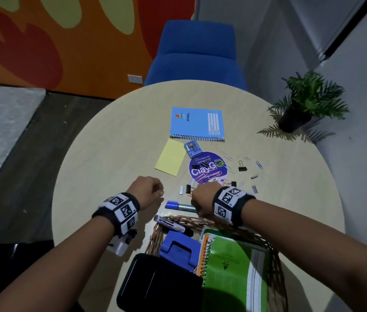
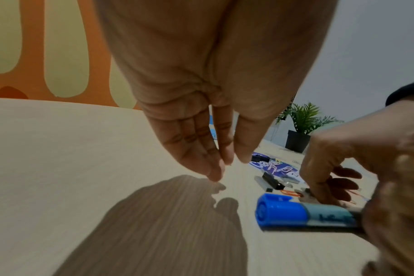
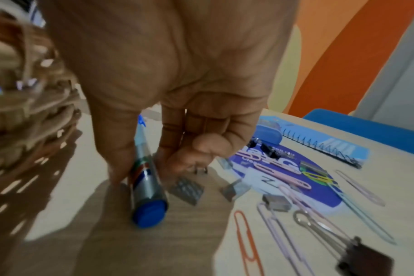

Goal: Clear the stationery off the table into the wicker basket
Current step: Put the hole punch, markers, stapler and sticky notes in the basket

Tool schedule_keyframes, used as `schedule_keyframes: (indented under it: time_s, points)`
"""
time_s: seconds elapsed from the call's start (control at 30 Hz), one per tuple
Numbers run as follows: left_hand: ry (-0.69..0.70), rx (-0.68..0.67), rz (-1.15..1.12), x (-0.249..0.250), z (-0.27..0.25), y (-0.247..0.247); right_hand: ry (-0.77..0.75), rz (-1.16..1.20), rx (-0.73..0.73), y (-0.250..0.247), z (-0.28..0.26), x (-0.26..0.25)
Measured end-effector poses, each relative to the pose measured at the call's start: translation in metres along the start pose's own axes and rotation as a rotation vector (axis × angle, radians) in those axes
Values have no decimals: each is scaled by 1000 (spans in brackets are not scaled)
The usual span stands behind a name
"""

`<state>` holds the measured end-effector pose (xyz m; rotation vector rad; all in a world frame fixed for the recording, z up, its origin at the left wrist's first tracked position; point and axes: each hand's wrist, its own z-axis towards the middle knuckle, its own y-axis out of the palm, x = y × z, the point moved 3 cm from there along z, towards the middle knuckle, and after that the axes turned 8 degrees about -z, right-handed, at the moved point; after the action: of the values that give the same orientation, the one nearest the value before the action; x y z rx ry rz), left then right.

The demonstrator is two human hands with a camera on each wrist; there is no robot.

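The right hand [image 3: 168, 104] has its grip clamped on the blue marker [image 3: 147, 188], lying on the surface [image 1: 110, 140] at twelve o'clock of the wicker basket [image 1: 178, 220] (already part-filled). The left hand [image 2: 201, 115] hovers, grip loosely apart.

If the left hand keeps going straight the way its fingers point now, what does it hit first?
Most likely bare table. The left hand holds nothing, and its fingers point down just above the wood. The blue-capped marker lies off to its right, though depth is uncertain.
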<state>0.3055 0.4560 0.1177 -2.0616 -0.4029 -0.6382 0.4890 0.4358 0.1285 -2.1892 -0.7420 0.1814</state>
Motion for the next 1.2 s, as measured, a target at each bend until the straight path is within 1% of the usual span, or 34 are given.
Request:
schedule_keyframes:
  time_s: [0.03,0.1,0.23,0.3,0.37,0.4,0.43,0.5,0.57,0.67,0.73,0.8,0.87,0.97,1.07,1.13,1.2]
  points:
    - [7,23,-6,3,7,-1,-12,-16,-4,0,0,-1]
    - [41,92,-7,14,28,-9,0,12,64,-6,-4,2]
    - [153,181,87,42,80,-23,55,223,237,-27,-41,18]
    - [202,186,104,57,101,-24,59,353,397,-34,-72,19]
    - [249,157,134,71,120,-19,53,521,557,-36,-108,12]
    - [268,125,155,78,127,-14,58,607,603,-33,-124,6]
    - [284,92,183,83,133,-9,66,682,619,-29,-136,0]
    - [303,28,283,91,140,2,80,783,595,-14,-147,-14]
    - [303,-2,406,96,143,10,74,790,566,-2,-149,-28]
    - [282,51,455,94,150,17,32,661,593,12,-141,-42]
    - [257,67,476,90,153,16,46,661,595,12,-132,-44]
    - [223,50,482,85,152,11,62,653,564,6,-125,-44]
    - [201,53,430,80,147,3,54,625,513,-4,-122,-44]
    - [222,95,325,76,126,-19,99,599,463,-12,-121,-40]
    - [246,151,160,80,82,-47,139,607,398,-7,-114,-40]
    - [256,185,-27,84,43,-64,142,626,359,-5,-105,-48]
    - [265,181,-215,86,2,-73,136,623,319,-4,-92,-56]
